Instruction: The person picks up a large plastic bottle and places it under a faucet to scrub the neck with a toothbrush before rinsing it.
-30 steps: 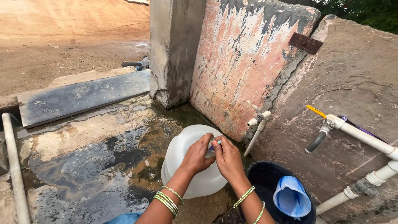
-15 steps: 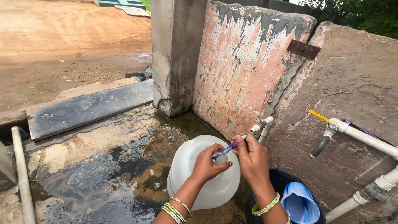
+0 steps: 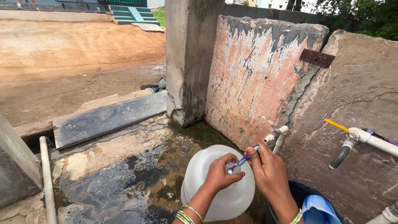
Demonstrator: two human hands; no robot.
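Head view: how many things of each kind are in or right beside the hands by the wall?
Toothbrush: 1, held by the right hand, bristles at the left hand
White water jug: 1
Dark bucket: 1
Taps: 2
Total: 5

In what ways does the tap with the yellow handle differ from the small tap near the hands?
The tap with the yellow handle has a dark spout and sits farther right. The small tap is pale with a grey metal handle, beside the right hand. Both join white pipes at the wall.
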